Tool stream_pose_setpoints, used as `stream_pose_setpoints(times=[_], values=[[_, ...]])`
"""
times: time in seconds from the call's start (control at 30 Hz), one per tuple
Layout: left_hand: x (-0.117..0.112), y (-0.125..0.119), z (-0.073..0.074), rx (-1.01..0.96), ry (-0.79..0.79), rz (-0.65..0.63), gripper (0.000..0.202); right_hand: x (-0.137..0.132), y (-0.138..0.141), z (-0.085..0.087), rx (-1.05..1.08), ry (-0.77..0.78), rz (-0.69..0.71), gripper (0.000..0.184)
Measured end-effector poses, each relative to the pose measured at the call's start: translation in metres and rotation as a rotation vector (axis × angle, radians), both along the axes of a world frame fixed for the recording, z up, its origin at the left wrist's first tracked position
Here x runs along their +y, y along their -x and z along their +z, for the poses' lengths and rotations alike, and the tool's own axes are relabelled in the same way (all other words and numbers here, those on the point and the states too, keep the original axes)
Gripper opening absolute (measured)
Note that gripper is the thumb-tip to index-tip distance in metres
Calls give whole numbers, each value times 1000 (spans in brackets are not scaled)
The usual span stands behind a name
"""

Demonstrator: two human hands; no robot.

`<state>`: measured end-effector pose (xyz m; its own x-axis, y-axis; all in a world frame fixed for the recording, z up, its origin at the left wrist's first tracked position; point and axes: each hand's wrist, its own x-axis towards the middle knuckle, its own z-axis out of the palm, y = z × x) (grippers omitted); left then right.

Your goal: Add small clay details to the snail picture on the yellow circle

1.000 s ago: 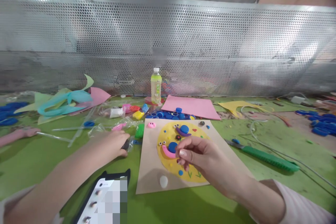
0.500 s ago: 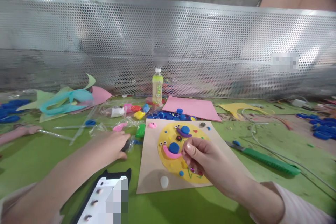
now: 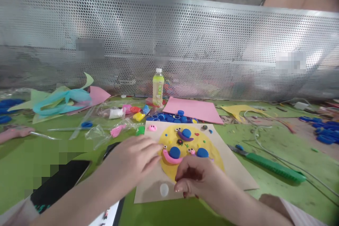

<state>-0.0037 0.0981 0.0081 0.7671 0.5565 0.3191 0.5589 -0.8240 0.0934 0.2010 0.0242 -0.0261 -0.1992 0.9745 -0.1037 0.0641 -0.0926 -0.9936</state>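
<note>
Moved: left hand (image 3: 135,159) has come from the table (image 3: 16,162) onto the brown card's (image 3: 238,174) left edge;
Left hand: grip open, fingers flat; holds nothing;
Yellow disc (image 3: 213,152): on the card, by both hands;
Right hand (image 3: 197,183): grip curled over disc's near rim; contents cannot tell

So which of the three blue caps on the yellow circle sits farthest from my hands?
The top blue cap, on the purple strip; the left cap and right cap lie lower, nearer you.
</note>
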Motion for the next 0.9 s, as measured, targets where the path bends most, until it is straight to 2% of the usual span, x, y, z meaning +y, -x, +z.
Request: stream_pose_setpoints(times=[0.07, 0.1, 0.2, 0.3, 0.43, 0.6, 0.7, 0.77, 0.9], values=[[-10, -7, -1, -258, 205, -38, 26, 1, -1, -1, -128, -81, -13, 13], [-15, -10, 0, -314, 355, 3, 25, 1, -2, -3, -180, -152, -10, 11], [-24, -16, 4, -353, 718, 148, 22, 5, -2, -10, -326, -457, -16, 12], [-21, -16, 3, -347, 1017, 257, 27, 8, 0, -16, -444, -761, -68, 15], [-9, -14, -8, -393, 1289, 274, 35, 11, 3, -20, -516, -981, -124, 14], [-1, -15, -17, -480, 1445, 312, 35, 10, 2, -15, -801, -1012, -229, 15], [3, -15, -16, -537, 1473, 355, 31, 13, 5, -11, -848, -1081, -274, 9], [8, -13, -14, -540, 1415, 389, 30, 14, 5, -10, -784, -1109, -245, 15], [14, -7, -9, -482, 1227, 411, 25, 9, -2, -16, -703, -911, -65, 23]])
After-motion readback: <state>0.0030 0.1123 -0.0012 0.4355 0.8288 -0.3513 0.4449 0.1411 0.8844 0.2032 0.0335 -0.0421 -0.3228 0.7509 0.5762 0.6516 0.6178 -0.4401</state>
